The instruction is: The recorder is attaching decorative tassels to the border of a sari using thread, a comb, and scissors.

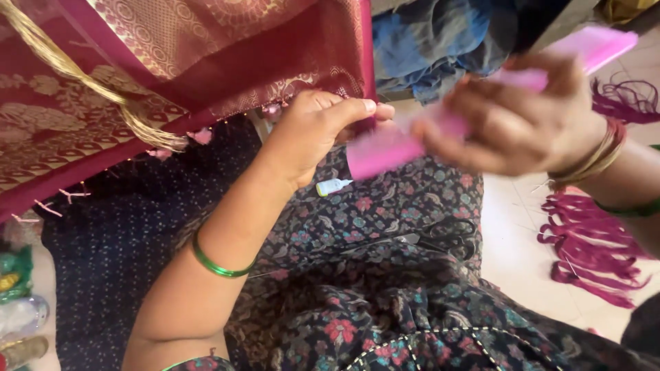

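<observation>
Head view, looking down onto a lap in dark floral cloth. The left hand (320, 134) pinches the lower edge of a maroon saree with gold woven border (172, 75), thumb and forefinger closed on the hem near its corner; the grip keeps that edge taut and lifted off the lap, which puts the hem within reach of the other hand. The right hand (512, 124) is closed around a flat pink strip (392, 148), probably card or plastic, blurred by motion, its near end just beside the left fingertips and its far end sticking out past the knuckles to the upper right. A gold tassel cord (82, 82) drapes across the saree, and small pink tassels (199, 136) hang along the hem. On the lap lie a small white glue bottle with yellow cap (333, 186) and black scissors (440, 237), both near the hands, likely kept there for quick pick-up. A bundle of magenta threads (591, 244) lies on the pale floor to the right. A green bangle (218, 264) circles the left forearm; gold bangles (595, 156) sit at the right wrist.
</observation>
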